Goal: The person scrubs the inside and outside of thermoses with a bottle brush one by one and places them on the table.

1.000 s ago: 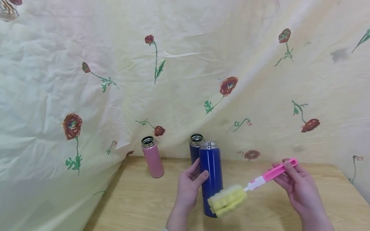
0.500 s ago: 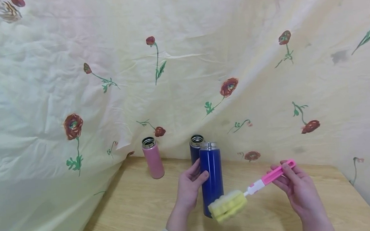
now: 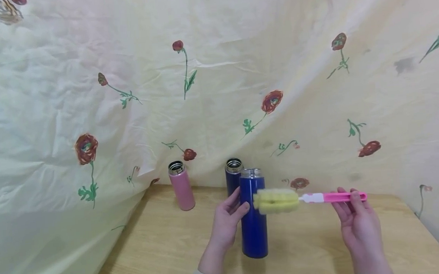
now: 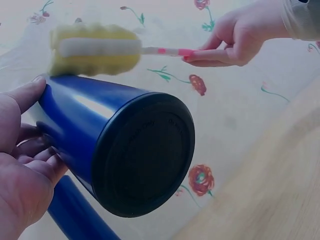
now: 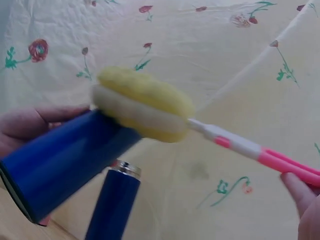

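Observation:
My left hand (image 3: 225, 221) grips a tall blue bottle (image 3: 254, 232) with a bare metal neck, lifted off the table; its dark base (image 4: 145, 155) faces the left wrist camera. Between thumb and fingers my right hand (image 3: 361, 224) holds the pink handle of a bottle brush (image 3: 344, 196). The brush lies roughly level, and its yellow and white sponge head (image 5: 145, 105) is at the bottle's upper side, outside the mouth. Whether sponge and bottle touch I cannot tell exactly. The sponge is slightly blurred.
An uncapped pink bottle (image 3: 182, 190) stands at the table's back left. Another uncapped dark blue bottle (image 3: 233, 182) stands behind the held one, partly hidden by it. A flowered cloth (image 3: 217, 111) hangs behind the wooden table (image 3: 166, 251).
The brush has swung up from the bottle's lower part to its upper part and levelled out. My right hand has shifted slightly right. The held bottle has moved a little to the right.

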{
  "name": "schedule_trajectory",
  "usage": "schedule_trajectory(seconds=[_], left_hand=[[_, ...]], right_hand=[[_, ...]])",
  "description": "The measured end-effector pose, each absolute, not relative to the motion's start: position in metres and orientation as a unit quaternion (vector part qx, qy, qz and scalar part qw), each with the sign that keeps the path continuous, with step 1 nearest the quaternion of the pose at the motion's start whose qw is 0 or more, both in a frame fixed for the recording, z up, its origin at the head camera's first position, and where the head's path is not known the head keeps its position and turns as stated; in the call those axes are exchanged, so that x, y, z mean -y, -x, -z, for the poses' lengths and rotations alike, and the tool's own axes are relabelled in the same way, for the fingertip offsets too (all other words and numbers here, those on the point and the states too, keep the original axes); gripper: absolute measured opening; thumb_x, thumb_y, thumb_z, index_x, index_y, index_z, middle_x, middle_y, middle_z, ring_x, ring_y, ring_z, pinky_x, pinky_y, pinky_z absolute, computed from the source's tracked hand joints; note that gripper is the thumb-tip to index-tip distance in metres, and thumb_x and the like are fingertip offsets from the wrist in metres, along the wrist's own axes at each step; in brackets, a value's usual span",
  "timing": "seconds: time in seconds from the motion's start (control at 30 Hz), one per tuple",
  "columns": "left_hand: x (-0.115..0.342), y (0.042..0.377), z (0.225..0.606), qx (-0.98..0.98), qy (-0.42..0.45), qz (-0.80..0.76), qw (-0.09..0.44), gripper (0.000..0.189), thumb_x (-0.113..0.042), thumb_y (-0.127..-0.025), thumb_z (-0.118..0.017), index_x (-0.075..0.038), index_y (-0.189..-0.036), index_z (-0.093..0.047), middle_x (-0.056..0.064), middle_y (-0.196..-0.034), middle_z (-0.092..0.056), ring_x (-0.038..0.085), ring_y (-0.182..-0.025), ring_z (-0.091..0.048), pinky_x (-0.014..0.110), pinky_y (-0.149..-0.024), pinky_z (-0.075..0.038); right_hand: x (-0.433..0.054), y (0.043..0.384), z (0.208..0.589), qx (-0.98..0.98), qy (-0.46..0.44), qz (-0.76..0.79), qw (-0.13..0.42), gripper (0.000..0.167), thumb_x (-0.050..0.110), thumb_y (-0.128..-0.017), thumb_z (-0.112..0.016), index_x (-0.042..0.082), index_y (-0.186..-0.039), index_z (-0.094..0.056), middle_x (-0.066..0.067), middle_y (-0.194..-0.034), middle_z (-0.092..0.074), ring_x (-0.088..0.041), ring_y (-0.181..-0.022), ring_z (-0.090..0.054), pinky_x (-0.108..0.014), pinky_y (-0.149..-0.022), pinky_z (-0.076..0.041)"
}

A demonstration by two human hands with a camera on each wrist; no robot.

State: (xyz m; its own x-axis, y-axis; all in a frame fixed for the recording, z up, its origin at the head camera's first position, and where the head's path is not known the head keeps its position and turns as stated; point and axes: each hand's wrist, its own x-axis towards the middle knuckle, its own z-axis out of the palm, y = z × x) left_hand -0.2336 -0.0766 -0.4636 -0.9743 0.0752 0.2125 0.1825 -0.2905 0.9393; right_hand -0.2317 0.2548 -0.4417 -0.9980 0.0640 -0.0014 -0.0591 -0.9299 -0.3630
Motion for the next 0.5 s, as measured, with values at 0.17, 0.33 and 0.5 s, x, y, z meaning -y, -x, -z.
schedule_trajectory(seconds=[0.17,0.33,0.5], left_hand=[[0.074,0.234,0.466,0.591,0.120,0.797,0.027,0.063,-0.012,-0.103,-0.072,0.006,-0.157,-0.045,0.026,-0.157,-0.051,0.037,-0.140,-0.056,0.040,-0.113,-0.050],[0.074,0.234,0.467,0.586,0.113,0.802,0.018,0.074,-0.010,-0.096,-0.078,0.005,-0.159,-0.043,0.025,-0.156,-0.054,0.035,-0.139,-0.057,0.040,-0.115,-0.049],[0.072,0.233,0.465,0.592,0.124,0.796,0.018,0.085,-0.002,-0.087,-0.085,0.005,-0.160,-0.042,0.023,-0.150,-0.059,0.032,-0.134,-0.061,0.040,-0.111,-0.053]], right_hand=[[-0.243,0.230,0.434,0.104,0.070,-0.989,0.078,0.015,0.011,-0.106,-0.062,0.004,-0.118,-0.057,-0.019,-0.109,-0.072,-0.029,-0.105,-0.077,-0.039,-0.098,-0.058],[-0.230,0.231,0.428,0.079,0.106,-0.984,0.119,0.016,0.010,-0.105,-0.065,0.005,-0.117,-0.055,-0.020,-0.105,-0.073,-0.031,-0.098,-0.078,-0.040,-0.090,-0.062],[-0.225,0.229,0.428,0.076,0.121,-0.979,0.145,0.018,0.011,-0.104,-0.065,0.004,-0.117,-0.054,-0.021,-0.104,-0.074,-0.033,-0.095,-0.079,-0.041,-0.086,-0.064]])
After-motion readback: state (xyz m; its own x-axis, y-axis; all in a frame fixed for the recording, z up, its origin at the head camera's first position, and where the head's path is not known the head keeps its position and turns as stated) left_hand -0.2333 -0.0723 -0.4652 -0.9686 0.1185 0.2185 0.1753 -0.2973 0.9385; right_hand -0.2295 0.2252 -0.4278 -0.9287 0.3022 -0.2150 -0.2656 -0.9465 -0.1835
